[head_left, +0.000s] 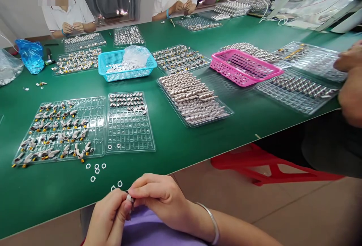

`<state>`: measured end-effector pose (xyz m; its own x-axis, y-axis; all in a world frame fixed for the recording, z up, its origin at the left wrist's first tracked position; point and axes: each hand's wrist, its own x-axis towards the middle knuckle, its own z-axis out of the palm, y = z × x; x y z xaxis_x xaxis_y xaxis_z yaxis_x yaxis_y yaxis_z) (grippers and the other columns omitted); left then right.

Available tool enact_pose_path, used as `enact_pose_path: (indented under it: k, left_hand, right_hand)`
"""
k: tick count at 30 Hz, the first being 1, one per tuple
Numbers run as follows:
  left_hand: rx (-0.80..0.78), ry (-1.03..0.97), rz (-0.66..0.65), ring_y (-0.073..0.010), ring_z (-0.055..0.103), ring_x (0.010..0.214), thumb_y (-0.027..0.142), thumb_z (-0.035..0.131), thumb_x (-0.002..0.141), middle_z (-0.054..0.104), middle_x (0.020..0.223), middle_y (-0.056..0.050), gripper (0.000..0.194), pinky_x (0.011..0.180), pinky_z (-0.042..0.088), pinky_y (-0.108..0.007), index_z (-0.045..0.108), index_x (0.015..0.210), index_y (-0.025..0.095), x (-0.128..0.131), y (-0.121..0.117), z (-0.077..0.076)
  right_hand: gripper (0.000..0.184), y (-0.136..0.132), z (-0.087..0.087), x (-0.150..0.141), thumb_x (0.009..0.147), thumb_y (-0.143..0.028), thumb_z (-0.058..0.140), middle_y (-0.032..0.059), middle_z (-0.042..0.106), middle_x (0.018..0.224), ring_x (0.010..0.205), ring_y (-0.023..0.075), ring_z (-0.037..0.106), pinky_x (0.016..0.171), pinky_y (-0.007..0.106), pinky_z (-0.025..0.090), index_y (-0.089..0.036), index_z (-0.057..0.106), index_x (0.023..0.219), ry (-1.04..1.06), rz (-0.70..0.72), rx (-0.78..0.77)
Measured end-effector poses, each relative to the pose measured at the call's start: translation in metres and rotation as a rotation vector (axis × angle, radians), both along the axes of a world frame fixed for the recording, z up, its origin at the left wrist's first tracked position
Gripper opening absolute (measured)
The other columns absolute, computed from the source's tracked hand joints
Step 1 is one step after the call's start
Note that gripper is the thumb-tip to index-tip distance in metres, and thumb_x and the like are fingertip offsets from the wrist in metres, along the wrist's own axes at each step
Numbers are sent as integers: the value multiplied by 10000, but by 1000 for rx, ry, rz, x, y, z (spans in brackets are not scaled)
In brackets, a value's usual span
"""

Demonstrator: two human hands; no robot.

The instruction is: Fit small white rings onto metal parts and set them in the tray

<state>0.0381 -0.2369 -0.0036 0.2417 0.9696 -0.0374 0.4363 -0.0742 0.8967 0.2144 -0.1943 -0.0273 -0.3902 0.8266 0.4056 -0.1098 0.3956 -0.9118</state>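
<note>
Holding a small pale part [129, 198] with both hands, above purple cloth [152, 229] and just off the near edge of the green surface [175, 140]. Gripping its lower side with the left hand [106, 217], pinching at the top with the thumb and forefinger of the right hand [164, 199]: grip closed on both sides, presumably to steady so tiny a thing while turning or pressing it. Cannot tell its exact shape, being largely covered by fingers.

Lying loose on the surface just beyond, several white rings [97, 171], likely left there for easy reach. Farther in, set side by side, a wide tray [96, 136] of white pieces with yellow tabs and a narrow tray [130, 136] of small dark-and-pale pieces in its upper rows, plus two rings low down; apparently spaced by cells for easy counting and separation. Beyond these, a blue basket [127, 74], seemingly for bulk loose bits, and to its right a pink basket [246, 81].
</note>
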Motion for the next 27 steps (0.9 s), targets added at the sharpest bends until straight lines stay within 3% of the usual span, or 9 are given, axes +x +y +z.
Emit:
enact_pose_path:
  k: [4,10,15,21,27]
  left_hand:
    - [115,14,94,-135,468,534,323,513,930,542,610,6,258,541,353,-220,578,699,228,3,-4,-2]
    - [224,67,57,-130,462,532,299,469,956,523,626,25,229,527,352,-217,554,753,235,2,-6,-5]
    - [206,62,-19,-101,513,545,243,453,956,543,636,45,200,532,379,-177,542,776,230,-1,-4,-5]
    - [152,57,-84,-91,566,526,240,466,946,593,591,40,272,530,402,-167,551,689,210,-2,-1,-3]
    - [170,58,-125,-78,559,476,218,489,922,590,535,45,314,493,397,-150,550,615,199,1,4,10]
  right_hand:
    - [162,-1,2,-1,882,-112,617,80,740,889,777,129,708,710,186,601,-162,749,962,-6,3,13]
    - [158,-1,2,1,894,-124,604,93,731,896,790,131,704,712,194,602,-144,740,972,-28,6,36]
    - [178,3,1,4,910,-134,575,99,707,931,708,106,701,671,178,602,-135,722,1012,3,117,1]
    - [131,8,1,4,887,-156,605,56,687,814,620,84,676,612,170,577,-138,720,827,19,171,-132]
    - [149,11,7,6,861,-90,573,65,670,784,603,90,661,602,181,565,-114,694,776,-39,212,-85]
